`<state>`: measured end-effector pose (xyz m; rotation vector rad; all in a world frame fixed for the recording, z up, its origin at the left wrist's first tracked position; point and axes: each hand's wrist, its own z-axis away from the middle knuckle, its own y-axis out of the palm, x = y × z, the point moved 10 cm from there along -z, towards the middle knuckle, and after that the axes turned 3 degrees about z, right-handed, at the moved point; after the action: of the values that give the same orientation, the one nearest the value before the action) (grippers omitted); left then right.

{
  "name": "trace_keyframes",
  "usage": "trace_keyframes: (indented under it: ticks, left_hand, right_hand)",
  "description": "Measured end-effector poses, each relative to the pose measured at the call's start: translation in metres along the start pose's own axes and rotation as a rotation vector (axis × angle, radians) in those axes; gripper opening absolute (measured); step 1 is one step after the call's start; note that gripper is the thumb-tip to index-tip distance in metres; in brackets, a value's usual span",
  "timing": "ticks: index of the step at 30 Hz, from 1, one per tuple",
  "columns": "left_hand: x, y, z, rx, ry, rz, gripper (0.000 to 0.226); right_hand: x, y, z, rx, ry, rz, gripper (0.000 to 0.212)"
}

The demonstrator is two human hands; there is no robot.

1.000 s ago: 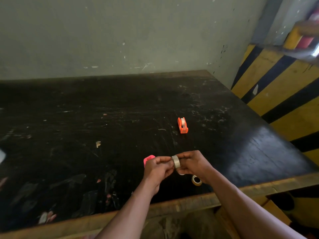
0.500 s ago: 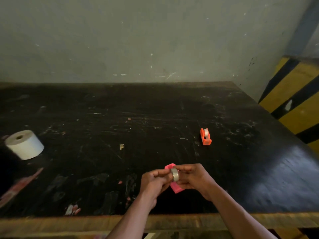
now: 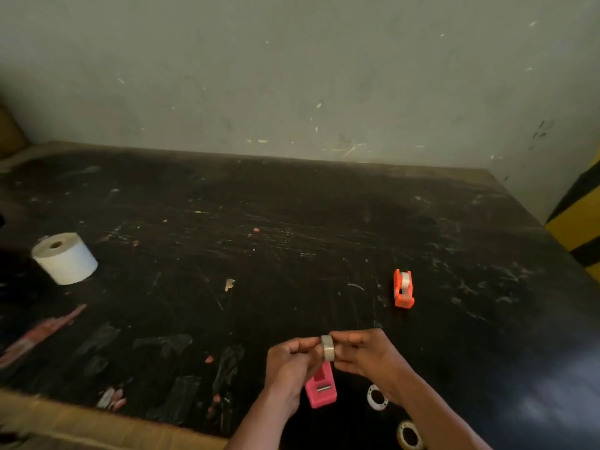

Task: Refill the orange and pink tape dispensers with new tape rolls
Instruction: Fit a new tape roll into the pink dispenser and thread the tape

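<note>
A small clear tape roll (image 3: 327,347) is held edge-on between my left hand (image 3: 292,362) and my right hand (image 3: 367,354), fingertips of both pinching it just above the table. Directly under it the pink tape dispenser (image 3: 321,388) stands on the black table (image 3: 259,254), partly hidden by my left hand. The orange tape dispenser (image 3: 403,289) sits farther back on the right with a pale roll in it. Two empty ring cores lie by my right forearm, a white core (image 3: 376,397) and a yellowish core (image 3: 409,435).
A large white paper roll (image 3: 65,257) stands at the far left. Scraps of tape and pink debris (image 3: 42,329) litter the left front of the table. The table's wooden front edge (image 3: 97,423) runs below. A yellow-and-black striped wall (image 3: 581,222) is at the right.
The view has swung left and tipped down, bringing the white paper roll and both ring cores into sight. My hands keep holding the tape roll over the pink dispenser.
</note>
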<state>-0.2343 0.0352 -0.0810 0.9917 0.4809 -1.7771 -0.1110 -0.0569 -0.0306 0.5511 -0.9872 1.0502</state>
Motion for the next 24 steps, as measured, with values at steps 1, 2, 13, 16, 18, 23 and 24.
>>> trace_keyframes:
  ticks: [1, 2, 13, 16, 18, 23, 24]
  left_hand:
    - [0.001, 0.003, 0.001, -0.016, 0.001, 0.006, 0.02]
    - [0.003, 0.006, 0.001, -0.032, -0.001, 0.011, 0.019]
    - [0.012, -0.016, 0.01, -0.267, 0.038, -0.045, 0.022]
    - [0.015, -0.027, 0.011, -0.293, 0.022, -0.124, 0.023]
    - [0.016, -0.03, 0.013, -0.302, 0.03, -0.175, 0.023]
    - [0.019, -0.027, 0.014, -0.323, 0.033, -0.199, 0.025]
    - [0.017, -0.026, 0.013, -0.336, 0.043, -0.198, 0.027]
  right_hand:
    - [-0.001, -0.004, -0.002, 0.017, 0.007, 0.021, 0.029]
    - [-0.003, -0.007, -0.005, 0.031, 0.014, 0.037, 0.029]
    - [-0.008, 0.011, -0.026, 0.18, 0.022, 0.05, 0.022]
    - [-0.013, 0.02, -0.031, 0.202, 0.076, 0.052, 0.021]
    - [-0.018, 0.025, -0.033, 0.207, 0.094, 0.057, 0.02]
    - [-0.028, 0.021, -0.038, 0.152, 0.089, 0.11, 0.017]
    - [-0.029, 0.02, -0.039, 0.135, 0.08, 0.123, 0.017]
